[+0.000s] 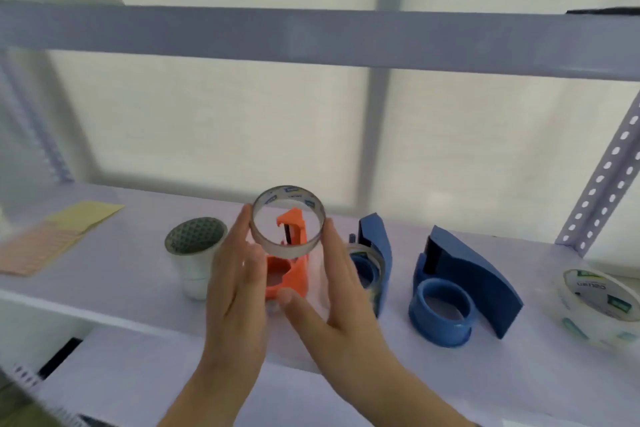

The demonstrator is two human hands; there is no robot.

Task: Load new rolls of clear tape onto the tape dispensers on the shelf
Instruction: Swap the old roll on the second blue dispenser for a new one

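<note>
The left hand [239, 274] and the right hand [332, 291] are raised side by side above the front edge of the shelf [114, 274]. Both hands are open-palmed, with the fingers pressed against opposite sides of a roll of clear tape [288, 220], which is held between them in the air. The roll is a thin transparent ring with a pale printed core band; its open centre faces the camera. It is positioned directly in front of and above the orange tape dispenser [289, 267], part of which is visible through the ring.

The orange tape dispenser stands on the shelf between the two hands. To its left stands a white stack of tape rolls [195, 256], upright, with a dark patterned top. To the right of the right hand stands a blue tape dispenser [375, 253] with a clear roll on it, partly hidden by the hand. Further right, a second blue tape dispenser [464, 284] rests with its round blue hub facing forward. Near the right edge lies a wrapped pack of tape rolls [599, 302].

The shelf surface is pale lilac. At far left lie flat yellow and pink sheets [59, 236]. An upper shelf beam [311, 38] crosses overhead. A perforated upright [602, 184] rises at right. Behind is a white translucent panel [225, 128].
</note>
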